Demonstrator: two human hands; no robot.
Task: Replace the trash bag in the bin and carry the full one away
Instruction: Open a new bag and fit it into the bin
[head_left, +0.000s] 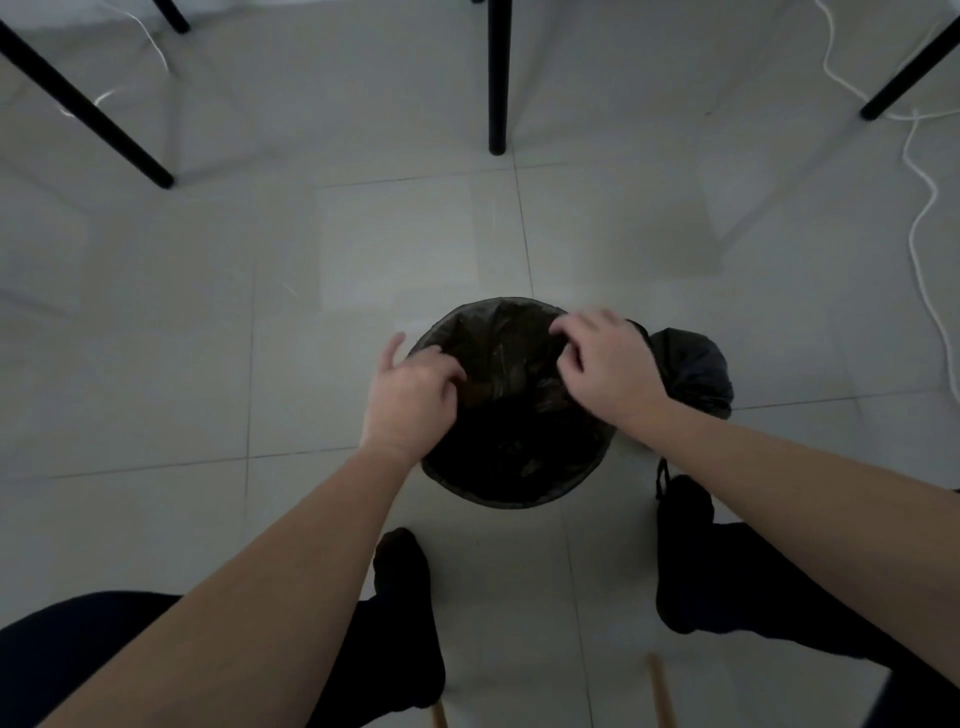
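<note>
On a pale tiled floor (363, 234), a person leans over a round black waste bin (498, 498). At the bin's 9 o'clock rim, the left hand (410, 395) curls its fingers onto the thin black plastic liner (504, 358), thumb stuck out. At 1 o'clock the right hand (608, 364), fingertips blurred, pinches the same liner. The bin's depths are too dark to make out. At 3 o'clock a bulging dark-grey plastic trash bag (696, 369) stands just beside the bin, partly hidden behind the right wrist.
</note>
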